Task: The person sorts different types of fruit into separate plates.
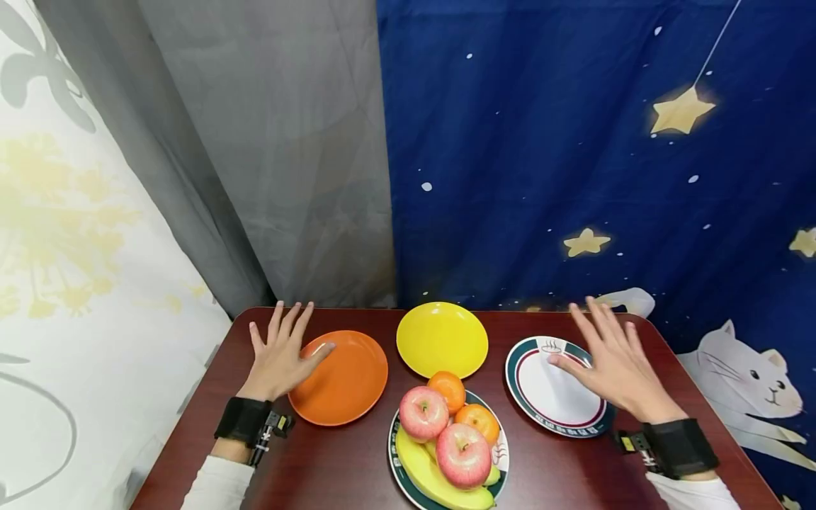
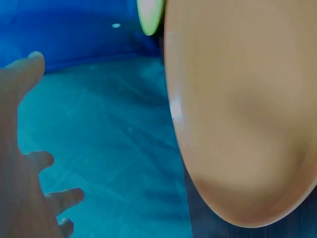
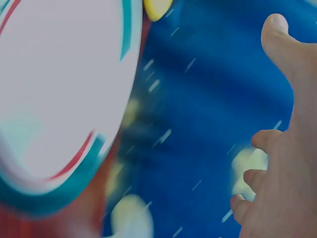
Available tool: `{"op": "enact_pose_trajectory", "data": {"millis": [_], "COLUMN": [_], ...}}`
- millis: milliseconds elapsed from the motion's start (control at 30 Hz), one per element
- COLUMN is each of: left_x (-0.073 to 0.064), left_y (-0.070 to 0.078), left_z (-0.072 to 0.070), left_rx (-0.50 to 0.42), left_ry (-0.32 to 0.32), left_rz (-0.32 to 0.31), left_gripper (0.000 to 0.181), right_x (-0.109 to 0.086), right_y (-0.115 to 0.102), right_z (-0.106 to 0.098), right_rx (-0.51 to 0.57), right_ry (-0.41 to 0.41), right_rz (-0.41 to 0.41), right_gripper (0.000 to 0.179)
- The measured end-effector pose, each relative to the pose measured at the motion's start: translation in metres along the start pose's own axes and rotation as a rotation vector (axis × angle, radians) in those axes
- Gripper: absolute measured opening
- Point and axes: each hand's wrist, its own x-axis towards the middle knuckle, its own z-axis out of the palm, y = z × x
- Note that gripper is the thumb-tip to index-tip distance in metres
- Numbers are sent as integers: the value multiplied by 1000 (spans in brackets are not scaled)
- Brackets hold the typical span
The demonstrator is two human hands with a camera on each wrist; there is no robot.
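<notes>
My left hand [image 1: 280,361] is spread with fingers straight over the left rim of an orange plate [image 1: 347,382], holding nothing. In the left wrist view the same hand [image 2: 29,163] shows its thumb and fingers apart, beside the large plate [image 2: 247,99]. On the other side, my right hand [image 1: 618,368] spreads its fingers over the right part of a white plate with a green and red border [image 1: 557,397]. Nothing is in that hand [image 3: 277,139] in the right wrist view, where the white plate [image 3: 64,89] lies to its left.
At the near middle, a green-rimmed plate [image 1: 395,460] carries two apples [image 1: 464,455], two oranges [image 1: 478,423] and bananas [image 1: 430,478]. A yellow plate [image 1: 442,338] lies at the back of the dark red table [image 1: 306,467]. Grey and blue curtains [image 1: 510,177] hang behind.
</notes>
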Motion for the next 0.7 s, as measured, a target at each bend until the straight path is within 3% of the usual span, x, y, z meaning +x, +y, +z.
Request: {"op": "enact_pose_trajectory", "data": {"millis": [100,200,367,533,700], "left_x": [-9,-19,-34,-47,-53], "left_y": [-5,-12,-24,-31,-36], "left_z": [2,8,22,33,43], "left_rx": [-68,-138,-216,-274,-326], "left_ry": [70,115,80,25,8], "left_rz": [-31,-101,-272,-363,-388], "left_gripper": [82,69,58,61,60], "right_x": [9,17,22,24,24], "right_y": [-48,-103,-180,-212,-216], "right_z": [-3,-1,15,33,43], "right_rx": [43,114,144,100,60], "right_ry": [16,10,-135,-367,-489], "right_rz": [-66,-157,-322,-382,-393], "right_gripper": [97,87,86,95,101]}}
